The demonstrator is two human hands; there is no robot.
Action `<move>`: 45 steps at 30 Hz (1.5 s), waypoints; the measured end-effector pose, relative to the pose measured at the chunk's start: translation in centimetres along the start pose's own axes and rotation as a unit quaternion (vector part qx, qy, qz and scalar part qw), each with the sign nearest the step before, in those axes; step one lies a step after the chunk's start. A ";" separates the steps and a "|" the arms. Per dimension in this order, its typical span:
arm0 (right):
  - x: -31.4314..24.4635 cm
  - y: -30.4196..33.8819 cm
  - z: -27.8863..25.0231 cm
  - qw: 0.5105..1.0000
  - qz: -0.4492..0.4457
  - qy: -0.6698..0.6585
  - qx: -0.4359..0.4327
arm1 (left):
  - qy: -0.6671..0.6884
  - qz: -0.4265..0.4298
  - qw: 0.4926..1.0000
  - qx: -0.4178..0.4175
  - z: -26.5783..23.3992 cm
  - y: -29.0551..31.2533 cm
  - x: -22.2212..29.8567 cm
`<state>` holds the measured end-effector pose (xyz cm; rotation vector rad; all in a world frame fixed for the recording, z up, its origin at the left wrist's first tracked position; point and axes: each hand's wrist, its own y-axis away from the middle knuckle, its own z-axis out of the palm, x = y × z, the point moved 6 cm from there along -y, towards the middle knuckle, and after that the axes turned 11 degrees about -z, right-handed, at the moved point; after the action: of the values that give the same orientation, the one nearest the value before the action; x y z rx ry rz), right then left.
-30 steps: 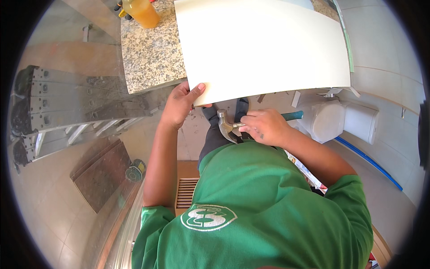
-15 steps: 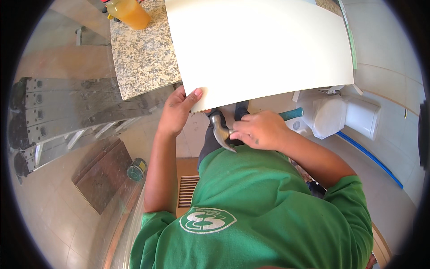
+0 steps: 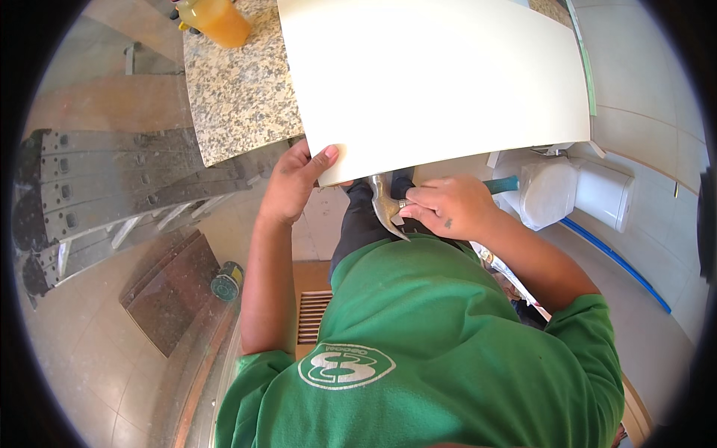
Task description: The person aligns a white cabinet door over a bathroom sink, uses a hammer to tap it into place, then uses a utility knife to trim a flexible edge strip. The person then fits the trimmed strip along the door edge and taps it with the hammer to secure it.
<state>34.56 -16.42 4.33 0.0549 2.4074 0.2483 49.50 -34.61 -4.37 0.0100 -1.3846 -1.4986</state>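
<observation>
A large white panel (image 3: 441, 82) lies over a speckled granite countertop (image 3: 239, 93). Its near left corner is gripped by my left hand (image 3: 293, 183), the thumb on top and the fingers out of sight below. My right hand (image 3: 452, 207) is closed round a claw hammer (image 3: 385, 203), close to its metal head. The hammer's teal handle end sticks out past my hand on the right. The striking face is at the panel's near edge, a little right of my left hand; I cannot tell whether it touches. The claw points back toward my green shirt.
A jar of orange liquid (image 3: 216, 22) stands on the countertop at the far left. To the right are a plastic-covered toilet (image 3: 549, 190) and a blue pipe (image 3: 616, 257). On the left lie a metal ladder (image 3: 112, 168), brown boards (image 3: 175, 291) and a dark can (image 3: 227, 282).
My right hand and the hammer have moved to the right and slightly up, bringing the hammer head to the panel's near edge. My left hand keeps its grip, almost unmoved.
</observation>
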 end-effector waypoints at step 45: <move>-1.7 -2.5 0.7 0.998 -0.027 0.026 -0.042 | 0.013 -0.012 1.000 -0.007 0.0 0.0 -0.3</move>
<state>36.33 -18.91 4.47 -0.0564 2.4429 0.3290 49.60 -34.44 -4.52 0.0375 -1.3572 -1.5217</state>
